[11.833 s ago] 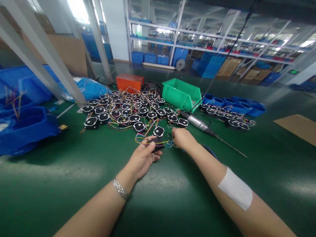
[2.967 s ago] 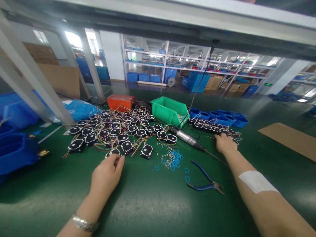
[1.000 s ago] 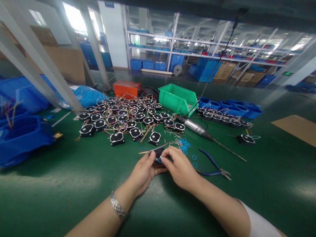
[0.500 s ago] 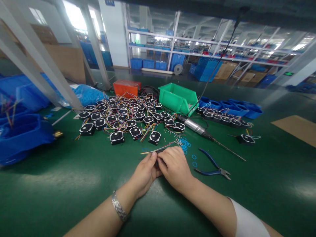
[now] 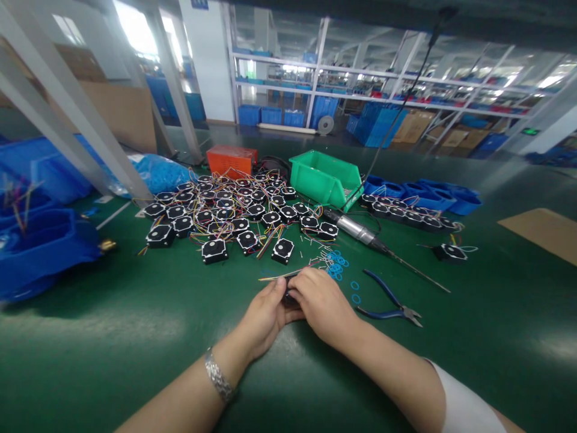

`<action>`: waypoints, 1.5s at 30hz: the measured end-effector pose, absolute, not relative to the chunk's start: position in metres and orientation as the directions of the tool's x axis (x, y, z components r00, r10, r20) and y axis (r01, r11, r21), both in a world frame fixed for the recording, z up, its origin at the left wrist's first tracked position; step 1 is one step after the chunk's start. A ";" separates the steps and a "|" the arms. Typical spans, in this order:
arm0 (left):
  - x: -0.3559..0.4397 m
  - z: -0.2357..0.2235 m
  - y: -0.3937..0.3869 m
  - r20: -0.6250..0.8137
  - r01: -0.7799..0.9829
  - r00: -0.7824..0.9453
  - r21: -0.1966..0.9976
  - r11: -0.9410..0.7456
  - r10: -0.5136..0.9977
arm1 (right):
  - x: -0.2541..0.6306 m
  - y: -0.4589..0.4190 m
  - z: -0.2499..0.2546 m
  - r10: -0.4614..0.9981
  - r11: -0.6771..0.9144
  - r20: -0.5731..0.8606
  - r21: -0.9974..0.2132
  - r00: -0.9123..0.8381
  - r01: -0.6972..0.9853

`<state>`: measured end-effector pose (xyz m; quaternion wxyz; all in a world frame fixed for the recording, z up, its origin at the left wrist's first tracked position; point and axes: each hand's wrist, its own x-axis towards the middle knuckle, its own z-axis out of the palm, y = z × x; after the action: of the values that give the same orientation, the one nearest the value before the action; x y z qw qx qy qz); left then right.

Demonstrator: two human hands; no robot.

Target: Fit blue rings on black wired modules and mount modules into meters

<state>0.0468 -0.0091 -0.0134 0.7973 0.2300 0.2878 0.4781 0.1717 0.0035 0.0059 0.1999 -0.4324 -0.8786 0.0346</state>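
My left hand (image 5: 267,313) is closed around a small black motor (image 5: 292,299), holding it just above the green table. Most of that motor is hidden by fingers, while its coloured wires (image 5: 274,278) stick out to the left. My right hand (image 5: 321,300) is closed, its bent fingertips pressed against the motor's near face; whatever they pinch is covered. Beyond the right hand lie loose blue rings (image 5: 335,270) and small screws (image 5: 323,255). Three black-and-white motors stand nearest in front, one of them a motor (image 5: 282,249) just beyond the hands.
Blue-handled cutting pliers (image 5: 396,308) lie open at right, below a silver electric screwdriver (image 5: 358,231) on a cord. A pile of wired motors (image 5: 224,204) fills the back left. Behind are a green bin (image 5: 322,180), an orange box (image 5: 231,162) and a motor row (image 5: 406,215).
Since three seconds ago both hands have come together on one motor. A blue ring showed at the right fingertips a second ago; now the fingers cover that spot. A lone motor sits at right.
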 end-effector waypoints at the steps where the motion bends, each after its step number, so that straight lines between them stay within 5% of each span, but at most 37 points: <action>1: 0.047 -0.014 -0.009 -0.236 -0.632 0.380 0.640 0.437 0.894 | 0.173 0.004 0.007 0.750 0.652 0.322 -0.217 -0.577 0.726; 10: 0.046 -0.014 -0.009 -0.237 -0.573 0.408 0.685 0.450 0.882 | 0.176 0.001 0.007 0.703 0.695 0.313 -0.112 -0.639 0.710; 17: 0.041 -0.013 -0.008 -0.274 -0.582 0.414 0.654 0.483 0.868 | 0.182 -0.002 0.014 0.761 0.598 0.595 -0.487 -0.260 0.636; 25: 0.038 -0.008 -0.005 -0.302 -0.499 0.323 0.751 0.432 0.897 | 0.188 0.005 0.010 0.794 0.546 0.588 -0.577 -0.155 0.607; 31: 0.031 -0.004 -0.002 -0.273 -0.483 0.241 0.799 0.359 0.931 | 0.189 0.008 0.012 0.890 0.414 0.453 -0.749 -0.056 0.518; 36: 0.033 -0.006 -0.003 -0.297 -0.468 0.265 0.793 0.391 0.918 | 0.189 0.015 0.010 0.978 0.161 0.182 -0.970 0.106 0.181; 42: 0.033 -0.009 -0.005 -0.161 -0.559 0.327 0.761 0.328 0.931 | 0.195 0.025 0.005 0.980 0.028 0.033 -0.999 0.194 0.031; 45: 0.032 -0.014 -0.004 -0.132 -0.451 0.219 0.865 0.220 0.967 | 0.194 0.021 0.008 0.983 0.045 0.059 -0.996 0.173 0.081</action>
<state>0.0317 -0.0036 -0.0145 0.6935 0.3583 0.3596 0.5112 0.1941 0.0208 0.0079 0.5355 -0.5474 -0.4858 0.4214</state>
